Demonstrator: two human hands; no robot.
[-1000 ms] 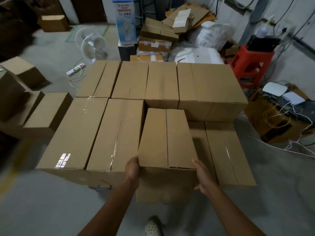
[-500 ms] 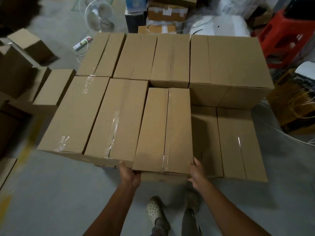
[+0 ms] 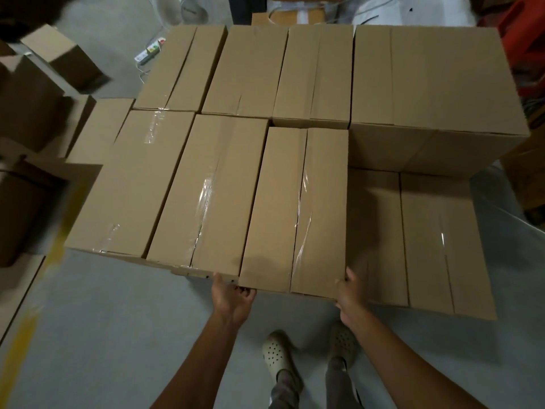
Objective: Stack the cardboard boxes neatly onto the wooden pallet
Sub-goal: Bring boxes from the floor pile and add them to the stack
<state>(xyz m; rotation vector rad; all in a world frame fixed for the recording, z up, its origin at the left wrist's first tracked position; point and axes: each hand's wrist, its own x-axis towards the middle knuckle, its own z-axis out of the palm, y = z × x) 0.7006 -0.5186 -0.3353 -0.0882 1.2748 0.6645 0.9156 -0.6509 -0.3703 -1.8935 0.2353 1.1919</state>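
Box (image 3: 295, 208) was tipped up a sec ago — now it lies flat in the front row of the stack (image 3: 424, 78), tight vs. the left box (image 3: 206, 196). L hand (image 3: 231, 296) & R hand (image 3: 349, 293) curl round its near corners. Pallet's hidden. Front right corner sits lower — prob. next spot.

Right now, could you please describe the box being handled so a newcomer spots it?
Find the big stack of cardboard boxes. On its near top row, take the third box from the left. It alone has the left hand and right hand at its near corners.
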